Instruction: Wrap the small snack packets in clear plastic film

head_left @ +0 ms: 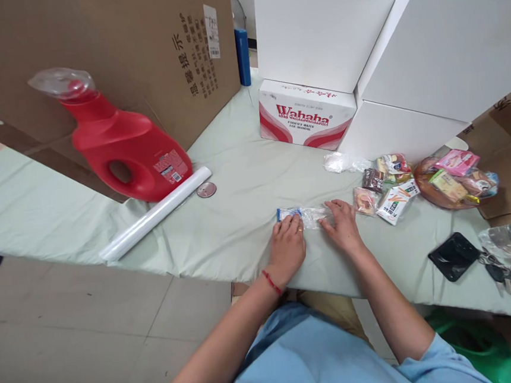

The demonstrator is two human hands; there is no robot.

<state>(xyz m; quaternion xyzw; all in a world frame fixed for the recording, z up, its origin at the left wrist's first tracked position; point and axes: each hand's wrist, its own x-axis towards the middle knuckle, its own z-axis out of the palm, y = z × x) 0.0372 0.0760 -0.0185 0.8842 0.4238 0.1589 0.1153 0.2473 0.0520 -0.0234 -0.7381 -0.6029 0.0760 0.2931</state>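
Observation:
A flat, clear plastic packet (312, 217) with a blue-and-white end lies crosswise on the pale green tablecloth (237, 184). My left hand (288, 242), with a red cord at the wrist, has its fingers close together and holds down the blue-and-white end. At the clear end, my right hand (342, 225) has thumb and forefinger on either edge of the crinkled film. What the packet contains cannot be made out. Just right of that hand lie a small wrapped snack (365, 200), a white printed packet (397, 202) and a brown packet (373, 180).
A red jug (130, 143) and a white roll (156, 214) lie left, near a round metal disc (206, 189). A Wahaha carton (305, 115) stands behind. To the right are a filled snack bowl (434, 193), a black wallet-like item (454, 256) and keys (497, 271).

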